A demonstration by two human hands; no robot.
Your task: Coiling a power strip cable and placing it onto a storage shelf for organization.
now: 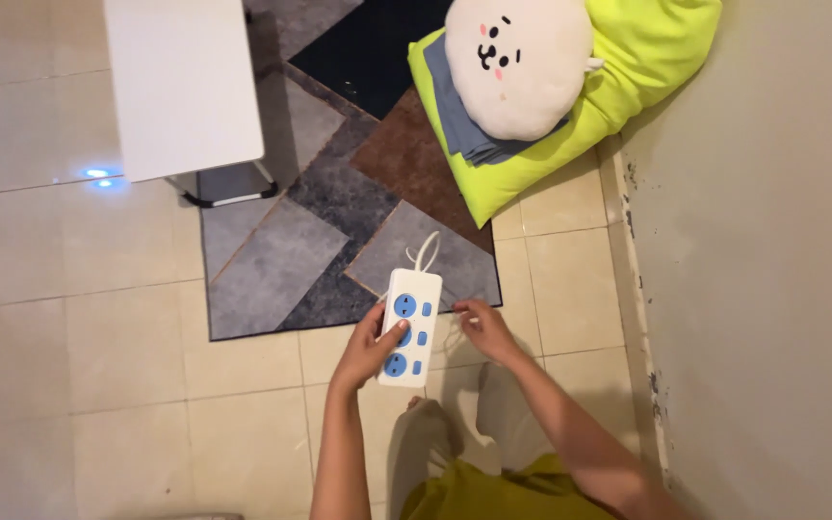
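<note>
A white power strip (412, 310) with blue sockets and small blue switches is held in my left hand (370, 345), thumb lying across its face. Its white cord (425, 252) loops away from the top end over the rug. My right hand (482, 327) hovers just right of the strip with fingers curled; it seems to pinch a thin stretch of cord, but that is too small to tell. Both hands are above the tiled floor, over my feet.
A patchwork rug (320, 231) in grey, black and brown covers the floor ahead. A white table (180, 82) stands on it at upper left. A white plush pillow (517, 63) lies on a lime-yellow cushion (647, 48) against the wall (772, 260) on the right.
</note>
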